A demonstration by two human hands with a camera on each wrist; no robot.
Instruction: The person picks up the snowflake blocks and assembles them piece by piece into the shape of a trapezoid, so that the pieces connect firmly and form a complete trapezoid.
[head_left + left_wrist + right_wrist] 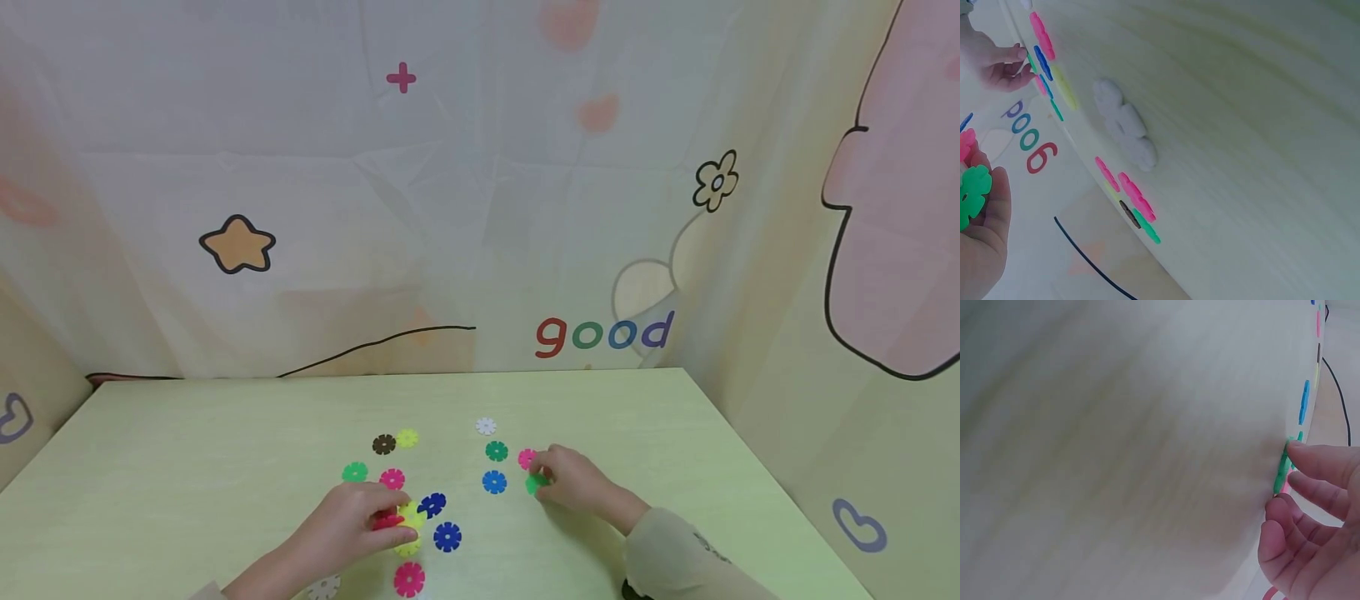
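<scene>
My left hand (352,521) holds a small cluster of notched plastic discs. A green disc (974,195) and a pink disc (967,144) of it show in the left wrist view, and a yellow disc (412,515) stands at the fingertips in the head view. A tilted dark blue disc (432,504) is beside that one; whether it is joined on is unclear. On the right, my right hand (576,479) pinches a green disc (1282,467) by its edges at the tabletop. A pink disc (527,458) lies just beyond those fingers.
Loose discs lie about the table (225,450): blue (494,482), dark green (497,451), white (486,426), brown (384,444), dark blue (447,537) and pink (408,579), among several others. A printed curtain (450,250) hangs behind the far edge.
</scene>
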